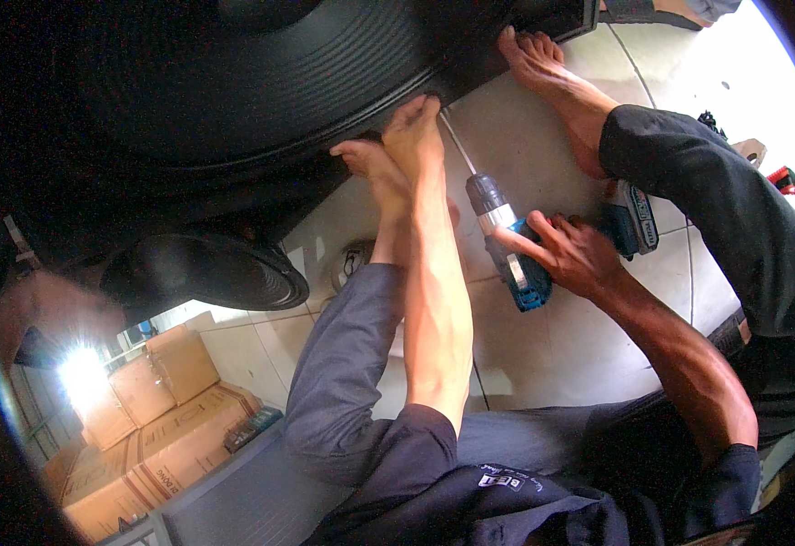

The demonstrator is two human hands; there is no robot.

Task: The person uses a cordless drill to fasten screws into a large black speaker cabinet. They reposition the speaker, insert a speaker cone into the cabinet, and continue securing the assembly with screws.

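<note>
My right hand (575,250) is wrapped around the handle of a blue and black cordless drill (511,241), with its battery base (632,223) past my fingers. The drill's long thin bit (458,143) points away from me to the rim of a large black speaker (261,82). At that rim, close to the bit's tip, my left hand (416,127) has its fingers bent together. What they pinch, if anything, is too small to make out. Ridged rings surround the speaker's cone.
Bare feet (543,68) rest on pale floor tiles (552,355) on both sides of the drill. A second black speaker cone (206,273) lies at left, beside a blurred patch of skin (52,305). Cardboard boxes (156,455) are stacked lower left. A red object (783,180) lies far right.
</note>
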